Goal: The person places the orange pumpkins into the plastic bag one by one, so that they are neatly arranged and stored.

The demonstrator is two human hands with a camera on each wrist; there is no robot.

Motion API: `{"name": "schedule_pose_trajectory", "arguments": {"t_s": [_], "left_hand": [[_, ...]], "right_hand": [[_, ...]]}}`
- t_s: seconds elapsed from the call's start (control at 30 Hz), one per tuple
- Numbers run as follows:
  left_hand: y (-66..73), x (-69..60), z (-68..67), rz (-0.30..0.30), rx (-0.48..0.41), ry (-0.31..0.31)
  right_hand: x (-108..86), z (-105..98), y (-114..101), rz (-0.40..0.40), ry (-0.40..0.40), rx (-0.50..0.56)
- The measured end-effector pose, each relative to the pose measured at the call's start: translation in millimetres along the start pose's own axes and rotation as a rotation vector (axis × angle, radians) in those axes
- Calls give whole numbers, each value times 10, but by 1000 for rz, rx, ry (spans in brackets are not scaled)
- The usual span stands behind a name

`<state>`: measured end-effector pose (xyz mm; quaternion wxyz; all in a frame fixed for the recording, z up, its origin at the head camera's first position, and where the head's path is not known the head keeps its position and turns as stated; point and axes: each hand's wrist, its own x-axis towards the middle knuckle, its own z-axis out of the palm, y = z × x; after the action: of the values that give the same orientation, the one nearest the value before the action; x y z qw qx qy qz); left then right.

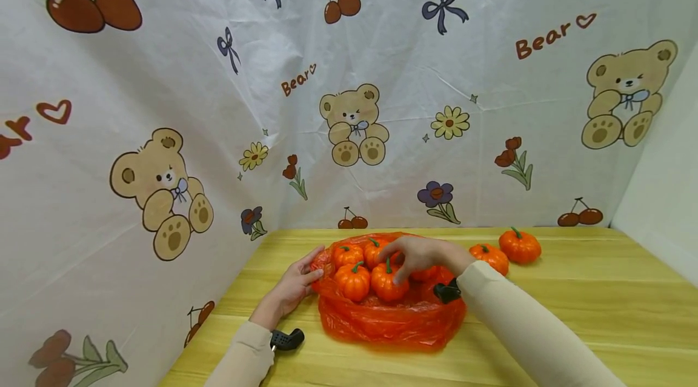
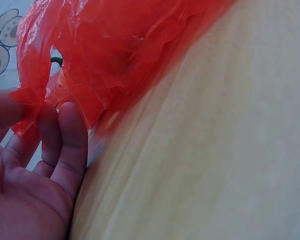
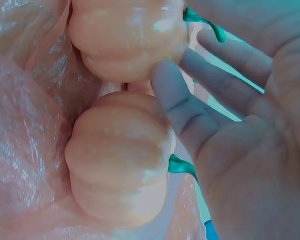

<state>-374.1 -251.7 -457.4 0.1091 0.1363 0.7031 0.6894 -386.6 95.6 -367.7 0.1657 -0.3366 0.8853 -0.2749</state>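
A red plastic bag (image 1: 389, 323) lies open on the table, with several small orange toy pumpkins (image 1: 352, 283) with green stems inside. At the bag's left rim, my left hand (image 1: 294, 284) pinches the thin film (image 2: 32, 100) between thumb and fingers. My right hand (image 1: 417, 254) is over the bag, its spread fingers beside a front pumpkin (image 1: 386, 284). In the right wrist view, a fingertip (image 3: 167, 75) lies against or just in front of the upper pumpkin (image 3: 125, 40); a second pumpkin (image 3: 117, 160) sits below it. My right hand partly hides the pumpkins behind it.
Two more toy pumpkins, a nearer one (image 1: 489, 258) and a farther one (image 1: 520, 246), stand on the wooden table (image 1: 589, 314) right of the bag. A white bear-print cloth (image 1: 403, 72) hangs behind and at the left. A plain white wall (image 1: 665, 193) stands at the right.
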Motion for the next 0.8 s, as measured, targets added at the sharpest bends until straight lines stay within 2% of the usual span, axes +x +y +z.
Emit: {"name": "schedule_pose_trajectory", "arguments": {"t_s": [0.13, 0.3, 0.8], "left_hand": [[-5, 2, 1, -1, 6, 0], [-7, 8, -4, -2, -4, 0], [7, 2, 10, -22, 3, 35]], "right_hand": [[-73, -34, 23, -51, 15, 56], [-180, -93, 61, -63, 39, 115], [-582, -226, 190, -113, 155, 161]]}}
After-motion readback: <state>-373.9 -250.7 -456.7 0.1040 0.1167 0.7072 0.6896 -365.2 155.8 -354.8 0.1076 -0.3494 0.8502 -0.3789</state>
